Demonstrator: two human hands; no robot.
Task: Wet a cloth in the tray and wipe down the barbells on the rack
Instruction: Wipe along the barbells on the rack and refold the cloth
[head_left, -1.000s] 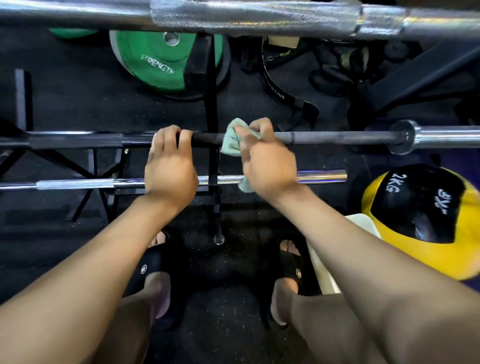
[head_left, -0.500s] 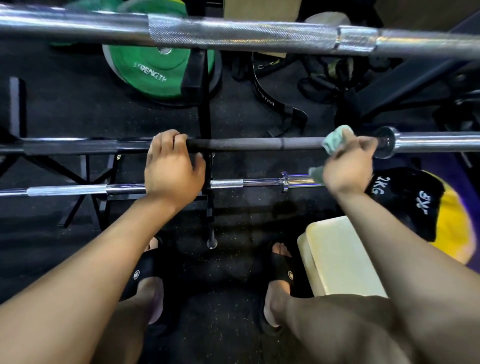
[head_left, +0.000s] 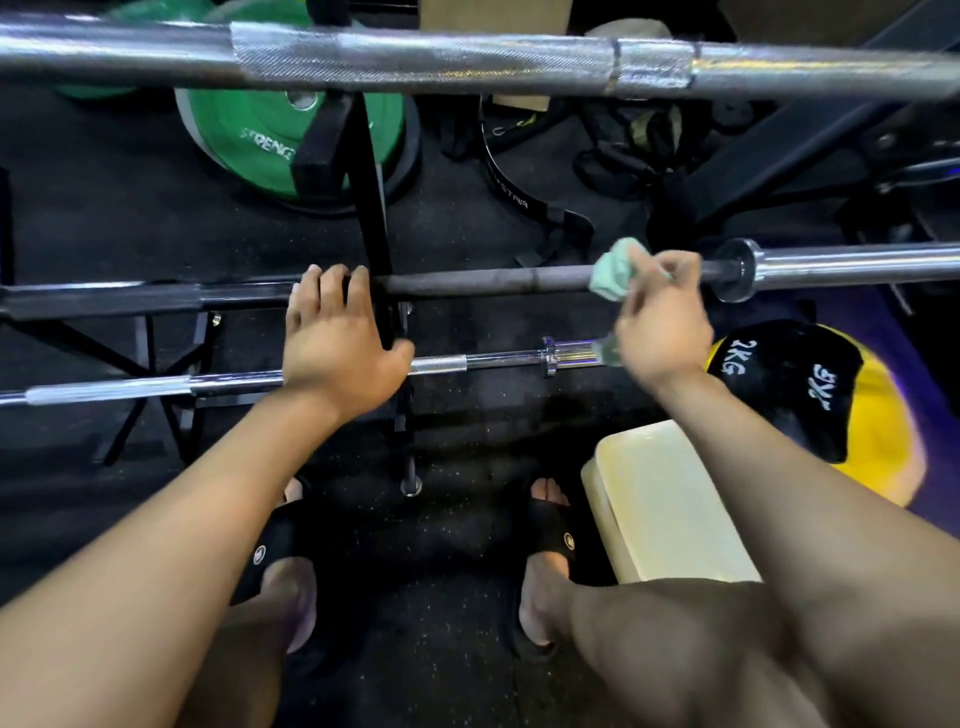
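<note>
Mid-wipe, I judge: your right hand grips the cloth on the dark barbell, your left hand clasps it, and the other bars look undone.

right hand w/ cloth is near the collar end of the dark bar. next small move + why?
Probably slide the cloth back along the dark barbell toward the left hand. The right hand holds the cloth wrapped on the shaft just short of the collar, so little shaft is left that way, while the left hand's grip steadies the bar beside the rack upright.
</note>
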